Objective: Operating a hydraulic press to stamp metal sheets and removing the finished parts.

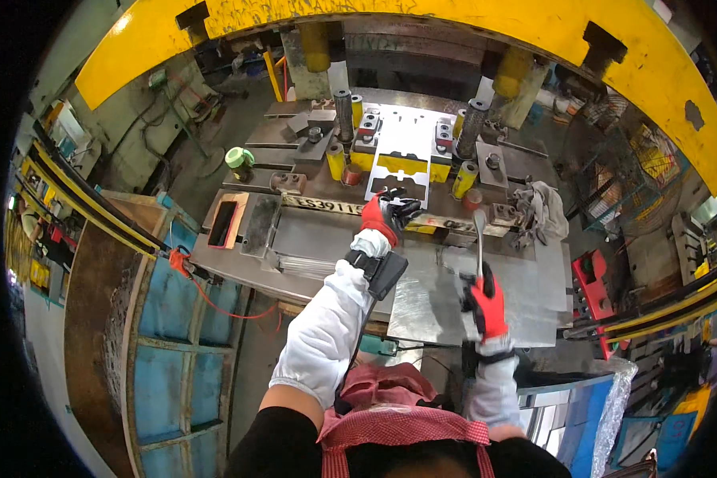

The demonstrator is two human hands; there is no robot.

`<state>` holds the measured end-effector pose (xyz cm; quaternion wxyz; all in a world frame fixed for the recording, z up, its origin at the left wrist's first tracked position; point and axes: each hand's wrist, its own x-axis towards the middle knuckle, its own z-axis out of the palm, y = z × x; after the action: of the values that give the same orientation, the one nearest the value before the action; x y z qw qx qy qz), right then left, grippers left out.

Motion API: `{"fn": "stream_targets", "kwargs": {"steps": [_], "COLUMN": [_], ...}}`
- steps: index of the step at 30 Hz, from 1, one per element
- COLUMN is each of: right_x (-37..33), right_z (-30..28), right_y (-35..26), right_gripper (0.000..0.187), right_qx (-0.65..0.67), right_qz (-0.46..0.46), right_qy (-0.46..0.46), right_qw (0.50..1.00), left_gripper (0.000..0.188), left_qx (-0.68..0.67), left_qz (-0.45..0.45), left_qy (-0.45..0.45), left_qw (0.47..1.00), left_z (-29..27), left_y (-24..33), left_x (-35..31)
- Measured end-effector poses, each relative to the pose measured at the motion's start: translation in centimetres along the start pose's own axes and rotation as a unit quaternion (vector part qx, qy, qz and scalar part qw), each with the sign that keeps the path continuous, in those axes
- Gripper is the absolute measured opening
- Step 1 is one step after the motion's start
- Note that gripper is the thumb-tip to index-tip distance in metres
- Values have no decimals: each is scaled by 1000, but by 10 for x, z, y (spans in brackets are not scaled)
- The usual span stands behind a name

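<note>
My left hand (386, 215), in a red and black glove, is at the front edge of a bright metal sheet (399, 147) with cut-out shapes. Its dark fingers appear bent over that edge. The sheet lies between the posts of a press die, with a yellow block (401, 164) showing through a cut-out. My right hand (486, 307), gloved alike, is closed round the handle of a long metal tool with a widened end (479, 223). The tool points away from me above flat metal plates (430, 295) at the front of the press bed.
A yellow press beam (422, 12) arches across the top. Dark guide posts (343, 115) and yellow cylinders (465, 179) flank the sheet. A grey rag (540, 211) lies at right, a green-lidded bottle (237, 161) at left. A red control box (591, 287) stands right; blue metal framework (159, 374) stands left.
</note>
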<state>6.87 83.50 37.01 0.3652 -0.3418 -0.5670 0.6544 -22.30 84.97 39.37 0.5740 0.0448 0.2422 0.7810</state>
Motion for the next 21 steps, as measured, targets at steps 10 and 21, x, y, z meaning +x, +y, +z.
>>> {"fn": "stream_targets", "kwargs": {"steps": [10, 21], "right_x": [-124, -125], "right_z": [-110, -131], "right_y": [72, 78], "right_gripper": [28, 14], "right_qx": [5, 16], "right_qz": [204, 248], "right_qy": [119, 83], "right_qw": [972, 965], "left_gripper": [36, 37], "left_qx": [57, 71], "left_qz": [8, 7], "left_qy": [59, 63], "left_qw": [997, 995], "left_z": [3, 3], "left_y": [0, 4], "left_x": [9, 6]}}
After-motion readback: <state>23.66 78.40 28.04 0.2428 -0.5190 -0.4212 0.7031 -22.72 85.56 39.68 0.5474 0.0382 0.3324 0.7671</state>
